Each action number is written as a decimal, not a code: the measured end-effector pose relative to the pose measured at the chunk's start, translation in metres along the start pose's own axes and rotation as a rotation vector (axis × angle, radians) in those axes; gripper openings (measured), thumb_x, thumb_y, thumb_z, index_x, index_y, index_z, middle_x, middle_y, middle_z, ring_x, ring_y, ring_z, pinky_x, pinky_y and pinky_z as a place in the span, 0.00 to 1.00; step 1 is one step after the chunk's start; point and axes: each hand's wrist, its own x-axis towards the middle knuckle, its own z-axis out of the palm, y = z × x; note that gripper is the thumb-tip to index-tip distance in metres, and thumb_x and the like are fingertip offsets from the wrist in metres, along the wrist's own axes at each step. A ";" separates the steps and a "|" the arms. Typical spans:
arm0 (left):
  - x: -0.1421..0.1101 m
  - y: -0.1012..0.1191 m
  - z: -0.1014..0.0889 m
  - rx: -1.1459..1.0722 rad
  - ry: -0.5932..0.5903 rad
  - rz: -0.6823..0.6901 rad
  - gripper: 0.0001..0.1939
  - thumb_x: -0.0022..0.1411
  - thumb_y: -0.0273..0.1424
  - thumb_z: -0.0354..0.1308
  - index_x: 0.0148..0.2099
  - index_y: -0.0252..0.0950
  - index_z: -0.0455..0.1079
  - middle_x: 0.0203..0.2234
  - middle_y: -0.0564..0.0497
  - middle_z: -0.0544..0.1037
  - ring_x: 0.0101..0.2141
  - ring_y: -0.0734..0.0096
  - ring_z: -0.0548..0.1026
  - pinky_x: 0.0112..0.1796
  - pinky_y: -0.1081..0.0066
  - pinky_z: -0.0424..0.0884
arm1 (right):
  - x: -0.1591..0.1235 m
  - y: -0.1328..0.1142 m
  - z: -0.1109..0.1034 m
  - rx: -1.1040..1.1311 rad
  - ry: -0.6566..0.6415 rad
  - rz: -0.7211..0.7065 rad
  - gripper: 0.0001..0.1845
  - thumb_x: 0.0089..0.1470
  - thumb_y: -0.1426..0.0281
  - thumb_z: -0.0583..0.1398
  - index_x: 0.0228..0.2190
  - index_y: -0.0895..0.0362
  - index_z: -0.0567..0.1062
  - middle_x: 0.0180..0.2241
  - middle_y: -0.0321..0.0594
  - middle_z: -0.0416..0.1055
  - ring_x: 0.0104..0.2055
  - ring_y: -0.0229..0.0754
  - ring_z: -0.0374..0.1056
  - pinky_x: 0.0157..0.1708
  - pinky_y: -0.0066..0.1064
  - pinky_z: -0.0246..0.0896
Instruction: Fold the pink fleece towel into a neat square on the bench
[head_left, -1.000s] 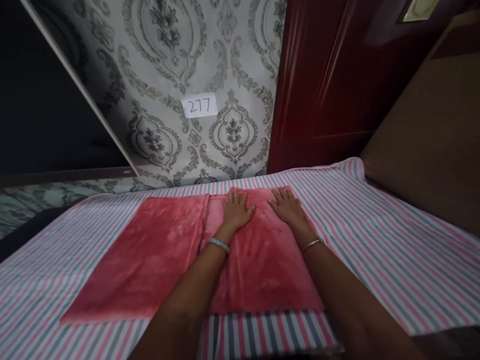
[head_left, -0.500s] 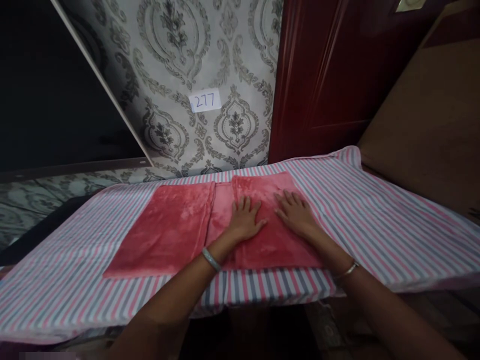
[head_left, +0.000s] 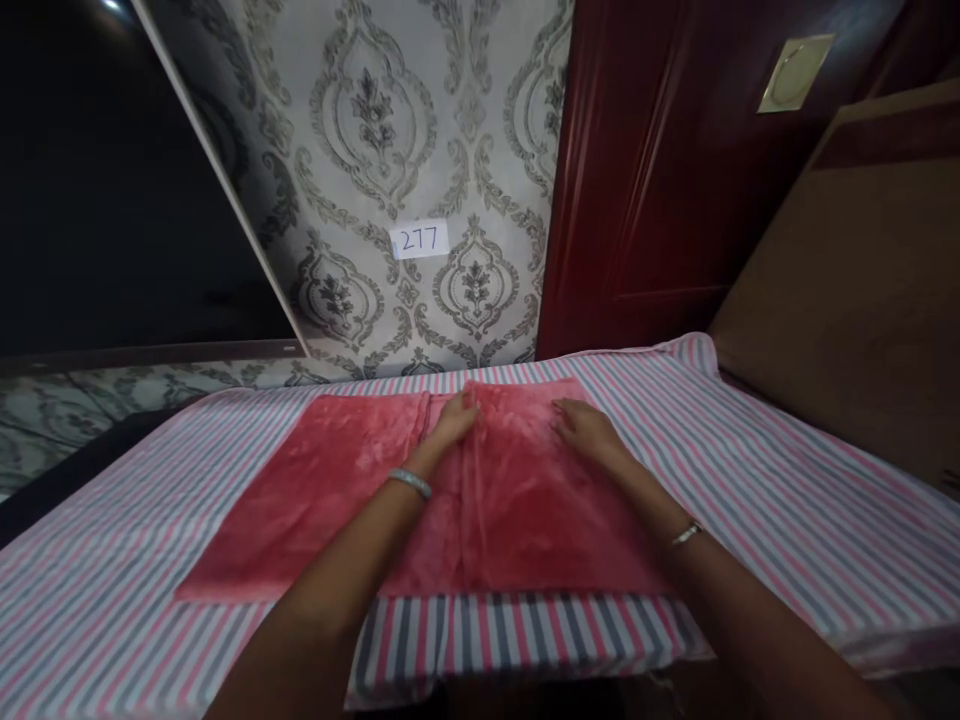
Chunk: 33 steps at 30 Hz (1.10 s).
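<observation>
A pink plush cloth [head_left: 330,480] lies spread out, its left and right sides folded inward so that a narrow strip shows between the two edges. At the inner edge of the right-hand fold, near the far side, is my left hand [head_left: 454,420]; its fingers are bent and closed round that edge. My right hand [head_left: 589,432] rests on the same fold near its outer right edge, fingers slightly bent but apart, touching the surface. Beneath the cloth is a striped sheet [head_left: 757,480] in pink, grey and white.
Behind the table stands a patterned wall with a paper label [head_left: 420,240] reading 277. To its left is a large dark screen [head_left: 135,200]. A dark red door [head_left: 645,180] and a big cardboard box [head_left: 862,280] stand at the right.
My left hand has gone from lying flat on the right fold to its inner edge, farther off and leftward. The right hand's spread fingers have drawn in. The view has tilted up slightly.
</observation>
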 end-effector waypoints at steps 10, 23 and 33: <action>0.075 -0.023 0.004 0.051 0.026 0.025 0.28 0.57 0.24 0.59 0.61 0.33 0.71 0.39 0.48 0.82 0.38 0.67 0.78 0.42 0.69 0.74 | 0.096 -0.002 0.031 0.124 0.098 0.178 0.25 0.64 0.72 0.52 0.59 0.62 0.73 0.56 0.49 0.74 0.57 0.48 0.71 0.57 0.35 0.63; 0.073 -0.039 0.012 0.104 0.007 0.422 0.24 0.58 0.19 0.52 0.55 0.35 0.74 0.49 0.44 0.78 0.52 0.62 0.75 0.58 0.59 0.67 | 0.089 0.015 0.062 0.021 0.199 0.032 0.29 0.63 0.73 0.49 0.63 0.61 0.66 0.58 0.51 0.71 0.61 0.53 0.64 0.62 0.46 0.54; 0.049 -0.011 0.007 0.246 0.114 0.820 0.30 0.56 0.18 0.48 0.60 0.36 0.67 0.44 0.44 0.71 0.47 0.60 0.70 0.50 0.60 0.70 | 0.088 0.017 0.056 0.115 0.274 -0.029 0.29 0.57 0.74 0.51 0.58 0.60 0.71 0.49 0.50 0.76 0.52 0.52 0.68 0.57 0.43 0.58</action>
